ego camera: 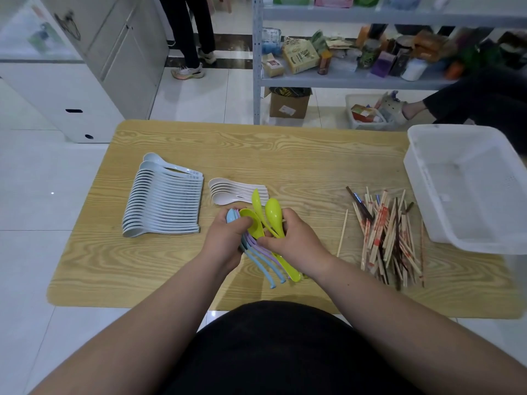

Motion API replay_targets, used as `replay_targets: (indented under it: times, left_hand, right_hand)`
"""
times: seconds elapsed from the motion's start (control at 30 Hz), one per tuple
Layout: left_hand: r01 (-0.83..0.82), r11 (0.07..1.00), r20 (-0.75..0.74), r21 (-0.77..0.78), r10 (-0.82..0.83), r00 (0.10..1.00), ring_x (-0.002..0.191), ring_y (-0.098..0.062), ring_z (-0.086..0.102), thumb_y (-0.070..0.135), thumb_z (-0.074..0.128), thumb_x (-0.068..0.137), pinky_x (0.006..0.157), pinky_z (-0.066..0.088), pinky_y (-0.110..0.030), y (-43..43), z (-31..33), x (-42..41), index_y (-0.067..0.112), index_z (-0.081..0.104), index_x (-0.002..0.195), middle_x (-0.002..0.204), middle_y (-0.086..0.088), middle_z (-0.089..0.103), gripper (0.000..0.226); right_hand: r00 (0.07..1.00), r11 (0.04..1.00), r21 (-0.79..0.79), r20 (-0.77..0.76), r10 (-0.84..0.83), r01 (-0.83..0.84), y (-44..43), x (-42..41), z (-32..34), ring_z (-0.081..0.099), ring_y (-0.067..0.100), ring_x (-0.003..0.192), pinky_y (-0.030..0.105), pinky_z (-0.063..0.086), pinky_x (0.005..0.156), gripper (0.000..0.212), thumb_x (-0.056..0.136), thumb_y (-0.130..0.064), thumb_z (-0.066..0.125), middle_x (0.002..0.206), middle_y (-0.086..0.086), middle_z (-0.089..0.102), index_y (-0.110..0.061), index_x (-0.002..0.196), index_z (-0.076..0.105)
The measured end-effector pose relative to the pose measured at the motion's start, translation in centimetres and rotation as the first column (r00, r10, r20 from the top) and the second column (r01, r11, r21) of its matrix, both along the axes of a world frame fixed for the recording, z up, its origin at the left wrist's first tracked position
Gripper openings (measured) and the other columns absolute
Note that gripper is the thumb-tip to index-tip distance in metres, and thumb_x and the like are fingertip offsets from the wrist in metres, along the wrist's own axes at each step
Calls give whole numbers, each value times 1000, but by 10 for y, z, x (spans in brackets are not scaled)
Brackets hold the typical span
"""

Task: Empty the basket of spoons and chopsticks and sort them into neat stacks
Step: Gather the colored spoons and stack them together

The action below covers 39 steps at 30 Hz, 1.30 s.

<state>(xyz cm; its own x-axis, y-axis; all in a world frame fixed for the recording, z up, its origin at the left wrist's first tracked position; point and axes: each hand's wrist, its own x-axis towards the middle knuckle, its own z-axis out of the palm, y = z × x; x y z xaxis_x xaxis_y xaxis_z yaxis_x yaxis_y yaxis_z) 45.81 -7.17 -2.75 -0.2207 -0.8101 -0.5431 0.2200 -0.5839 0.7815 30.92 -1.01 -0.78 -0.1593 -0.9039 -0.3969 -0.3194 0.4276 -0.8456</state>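
While your left hand point(225, 240) grips a fanned bundle of blue, purple and green spoons point(258, 256) just above the bench point(159, 269), your right hand point(296, 243) pinches the green ones on its right side. Beyond your hands lie a long stack of pale blue spoons point(165, 201) and, just beside it, a short stack of white spoons point(236, 192). The chopsticks point(390, 235) sit in a loose pile near the white basket point(420, 195) at the bench's right edge.
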Motion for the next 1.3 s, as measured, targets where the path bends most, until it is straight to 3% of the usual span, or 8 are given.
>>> replay_targets:
  times: [0.23, 0.3, 0.4, 0.8, 0.93, 1.03, 1.17, 1.3]
  left_hand:
    - [99, 995, -180, 7, -96, 979, 95, -35, 61, -3, 57, 96, 92, 51, -52, -1, 0, 8, 10, 59, 127, 109, -20, 62, 34]
    - [116, 993, -205, 14, -110, 973, 100, -36, 60, -4, 58, 96, 98, 48, -55, 0, 0, 10, 10, 56, 133, 112, -19, 62, 39]
    - [138, 990, -231, 6, -133, 964, 105, -37, 60, -7, 56, 95, 99, 49, -55, 4, 0, 12, 8, 53, 136, 115, -21, 63, 43]
    - [147, 988, -151, -36, -151, 977, 96, -32, 63, 0, 60, 97, 83, 56, -45, 10, 6, 25, 10, 56, 128, 110, -18, 65, 33]
    - [97, 995, -218, 9, -93, 971, 101, -36, 67, 1, 57, 99, 93, 53, -50, 7, 7, 36, 14, 58, 124, 124, -20, 66, 28]
    - [75, 997, -248, 2, -72, 966, 98, -34, 67, 1, 55, 99, 91, 55, -49, 5, 8, 44, 16, 60, 122, 116, -22, 68, 27]
    - [102, 994, -179, -28, -106, 978, 81, -23, 66, 2, 58, 98, 75, 58, -39, 5, 8, 48, 21, 64, 122, 93, -11, 66, 31]
    - [110, 994, -220, 4, -107, 970, 92, -25, 69, 3, 57, 99, 75, 58, -39, 6, 9, 51, 18, 60, 130, 109, -13, 71, 35]
  right_hand:
    - [978, 994, 13, 173, -113, 113, 0, -9, -7, 75, 15, 87, 44, 59, 87, 33, 85, -22, 80, 97, -2, 77, -26, 112, 62]
    - [978, 996, 13, 188, -86, 86, 1, -8, -5, 75, 13, 81, 36, 59, 73, 30, 89, -19, 76, 97, -1, 77, -25, 115, 61]
    - [999, 999, -28, 48, -20, 21, 3, -3, -1, 70, 4, 76, 23, 48, 60, 28, 90, -25, 75, 92, -7, 74, -33, 112, 59]
    - [1000, 995, -102, -6, 4, -4, 11, 22, -2, 65, 2, 71, 20, 45, 61, 19, 91, -30, 70, 85, -9, 70, -42, 100, 59]
    - [996, 994, -113, 84, -2, 12, 14, 23, 3, 65, 0, 73, 19, 48, 63, 18, 94, -30, 68, 94, -12, 74, -43, 106, 62]
    - [994, 992, -88, 63, 95, -89, 16, 22, 5, 67, -3, 77, 20, 50, 67, 21, 94, -29, 69, 94, -16, 74, -43, 109, 63]
    - [980, 978, -57, -36, 197, -199, 15, 25, -1, 70, 14, 95, 46, 56, 90, 22, 91, -37, 70, 102, -5, 74, -40, 112, 65]
    - [971, 970, -62, 20, 236, -235, 16, 25, 3, 68, 7, 106, 46, 54, 98, 23, 94, -27, 70, 111, -10, 74, -39, 114, 66]
